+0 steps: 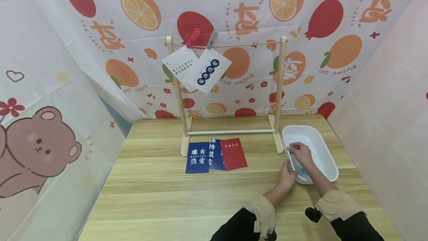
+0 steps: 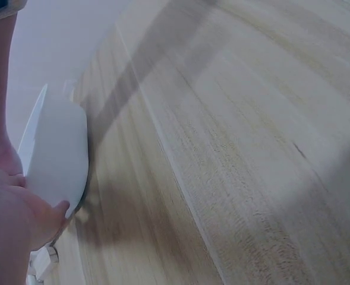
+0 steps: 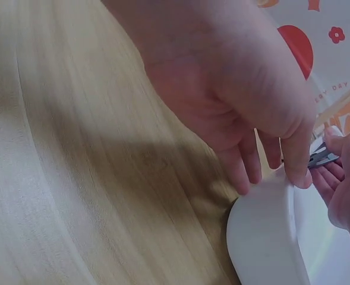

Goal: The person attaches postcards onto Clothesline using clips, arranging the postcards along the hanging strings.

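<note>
I see my left hand (image 1: 287, 176) curled over the near rim of the white basin (image 1: 329, 166), apparently steadying it. My right hand (image 1: 301, 152), inside the basin, pinches 1 small clip (image 3: 321, 157). Left of the basin stands 1 wooden rack (image 1: 280, 92), its string holding 2 pegs with 2 cards; 3 cards lie by it.
</note>
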Action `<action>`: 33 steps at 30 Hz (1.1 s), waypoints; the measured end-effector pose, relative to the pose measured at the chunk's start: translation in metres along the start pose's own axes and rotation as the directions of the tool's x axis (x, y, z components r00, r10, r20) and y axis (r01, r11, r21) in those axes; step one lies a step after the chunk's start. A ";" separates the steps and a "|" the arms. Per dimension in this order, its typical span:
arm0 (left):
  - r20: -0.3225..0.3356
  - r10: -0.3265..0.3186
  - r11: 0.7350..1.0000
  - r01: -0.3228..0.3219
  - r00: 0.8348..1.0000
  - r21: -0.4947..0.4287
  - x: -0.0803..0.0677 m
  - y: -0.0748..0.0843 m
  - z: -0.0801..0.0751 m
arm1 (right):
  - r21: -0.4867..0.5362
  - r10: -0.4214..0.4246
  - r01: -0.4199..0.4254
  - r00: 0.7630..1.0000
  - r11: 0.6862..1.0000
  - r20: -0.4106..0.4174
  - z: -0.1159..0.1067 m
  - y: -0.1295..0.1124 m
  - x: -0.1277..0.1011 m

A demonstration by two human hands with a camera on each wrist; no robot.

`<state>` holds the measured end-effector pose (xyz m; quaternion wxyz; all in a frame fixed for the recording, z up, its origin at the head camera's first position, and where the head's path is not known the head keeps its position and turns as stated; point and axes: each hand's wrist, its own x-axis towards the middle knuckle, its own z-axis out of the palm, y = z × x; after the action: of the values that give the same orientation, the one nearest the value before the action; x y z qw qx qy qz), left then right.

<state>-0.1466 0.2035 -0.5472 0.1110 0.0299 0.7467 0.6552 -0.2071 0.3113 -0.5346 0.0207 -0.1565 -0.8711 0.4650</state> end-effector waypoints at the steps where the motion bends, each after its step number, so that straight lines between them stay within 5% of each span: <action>1: 0.005 0.001 1.000 -0.001 1.000 -0.004 0.000 0.000 0.000 | -0.005 -0.005 0.005 1.000 1.000 -0.007 0.000 0.000 0.000; 8: 0.051 0.004 0.999 -0.007 0.999 0.047 0.013 -0.008 -0.022 | -0.036 -0.011 0.010 0.999 0.999 -0.040 -0.002 0.002 -0.002; 12: 0.115 0.041 0.969 -0.068 0.992 0.239 0.036 -0.014 -0.065 | -0.039 0.016 -0.018 0.999 0.999 -0.035 -0.006 0.003 -0.006; 14: 0.160 0.092 0.922 -0.145 0.983 0.359 0.050 -0.016 -0.095 | -0.041 0.022 -0.023 0.999 0.999 -0.033 -0.008 0.004 -0.009; 17: 0.207 0.166 0.813 -0.253 0.964 0.524 0.072 -0.019 -0.141 | -0.041 0.022 -0.023 0.999 0.999 -0.027 -0.008 0.004 -0.011; 20: 0.228 0.169 0.640 -0.283 0.959 0.715 0.089 -0.019 -0.181 | -0.041 0.008 -0.009 1.000 0.999 -0.024 -0.010 0.005 -0.012; 23: 0.242 0.066 0.429 -0.246 0.968 0.869 0.099 -0.018 -0.209 | -0.041 -0.018 0.017 0.999 0.999 -0.033 -0.013 0.005 -0.012; 27: 0.286 -0.065 0.208 -0.267 0.956 0.941 0.103 -0.016 -0.227 | -0.022 -0.050 0.049 0.997 0.999 -0.051 -0.017 0.004 -0.014; 29: 0.306 -0.099 0.121 -0.294 0.947 0.948 0.104 -0.016 -0.231 | -0.014 -0.056 0.056 0.997 0.998 -0.050 -0.018 0.005 -0.015; 32: 0.326 -0.102 0.041 -0.323 0.940 0.945 0.107 -0.018 -0.231 | -0.024 -0.043 0.042 0.997 0.999 -0.056 -0.018 0.009 -0.015; 33: 0.327 -0.088 0.035 -0.325 0.941 0.945 0.108 -0.019 -0.230 | -0.031 -0.035 0.033 0.998 0.999 -0.053 -0.019 0.011 -0.015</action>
<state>-0.2971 -0.0022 -0.5527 0.1143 0.2587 0.9579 -0.0489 -0.1867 0.3274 -0.5311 0.0498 -0.1545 -0.8797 0.4470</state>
